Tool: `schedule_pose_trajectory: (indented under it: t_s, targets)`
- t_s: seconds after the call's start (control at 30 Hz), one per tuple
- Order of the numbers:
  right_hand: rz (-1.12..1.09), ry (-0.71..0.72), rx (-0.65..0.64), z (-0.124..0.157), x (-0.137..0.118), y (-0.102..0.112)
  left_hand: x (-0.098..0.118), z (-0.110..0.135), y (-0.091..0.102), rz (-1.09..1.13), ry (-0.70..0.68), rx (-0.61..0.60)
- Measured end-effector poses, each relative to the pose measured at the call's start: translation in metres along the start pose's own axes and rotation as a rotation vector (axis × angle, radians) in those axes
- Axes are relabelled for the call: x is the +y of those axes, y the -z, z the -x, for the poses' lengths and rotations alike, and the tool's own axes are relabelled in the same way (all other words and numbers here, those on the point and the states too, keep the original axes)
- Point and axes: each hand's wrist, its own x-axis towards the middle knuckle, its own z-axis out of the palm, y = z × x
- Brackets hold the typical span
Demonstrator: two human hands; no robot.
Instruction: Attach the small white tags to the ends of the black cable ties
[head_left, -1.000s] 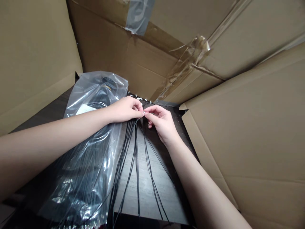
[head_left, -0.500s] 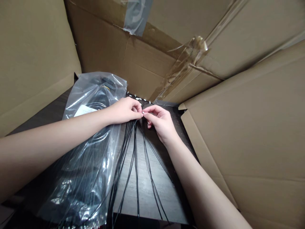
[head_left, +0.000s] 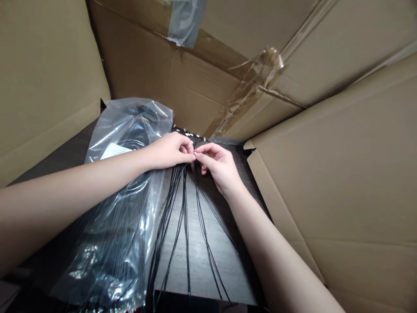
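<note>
Hardly anything has moved since a moment ago: both hands sit about where they were, and only the view has drifted a touch. The thin black cords point(head_left: 184, 226) fan down from the fingertips across a wood-grain panel point(head_left: 208, 256). They look light, limp and springy, apt to tangle, so they would be best taken up where they gather. The left hand point(head_left: 169, 151) is curled closed over the top of the bunch, while the right hand point(head_left: 219, 168) makes a narrow pinch against it, around a tiny pale tip point(head_left: 194, 153) I can't make out. Just behind runs a row of small pale studs point(head_left: 187, 132) on a dark edge, beside a clear plastic bag point(head_left: 114, 226) of black coils, all within cardboard flaps point(head_left: 325, 187).
</note>
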Motion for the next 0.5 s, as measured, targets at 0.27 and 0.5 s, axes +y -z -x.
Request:
schedule_pose_trajectory:
  t_s: [0.27, 0.5]
  targets:
    - [0.01, 0.004, 0.01, 0.0, -0.0008, 0.0002, 0.0004, -0.0001, 0.0012, 0.045, -0.013, -0.016]
    - [0.014, -0.005, 0.012, 0.0003, -0.0013, -0.0003, -0.0007, -0.0001, 0.0011, 0.064, -0.004, -0.017]
